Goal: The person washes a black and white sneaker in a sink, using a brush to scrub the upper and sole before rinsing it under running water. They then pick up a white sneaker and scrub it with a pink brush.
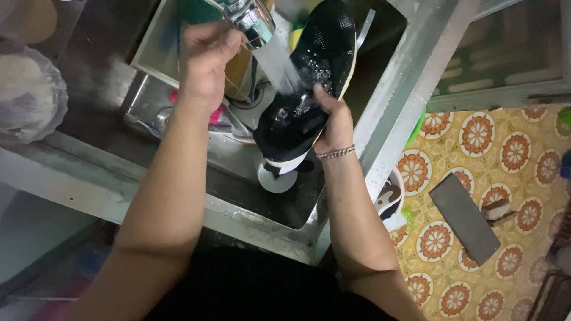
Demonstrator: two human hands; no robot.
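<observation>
Much around the sink [250, 205] is dim. Behind the tap [253, 21] lie blurred things: something green, something yellow, a pink piece beside the left wrist, none clear enough to name. At the far left a bag [27, 95] is cut off by the frame edge, its contents hidden. Right of the sink, on the patterned floor [476, 178], lies a flat grey slab [465, 219]; a second shoe [389, 199] shows only in part, tucked under the sink's rim.

The shoe [309, 83] is black mesh with a pale sole and hangs over the sink basin, right under the tap, in the stream of water [279, 65]. Its long axis runs from the lower left to the upper right of the view; which end is the toe is hard to tell. The heel-side end hides part of the round white drain [276, 178].

The right hand [336, 122], a bracelet [336, 153] at its wrist, has its grip closed round the shoe's side, thumb pressed on the wet upper. The left hand [205, 59] is curled over the tap's chrome head, fingers wrapped on it.
</observation>
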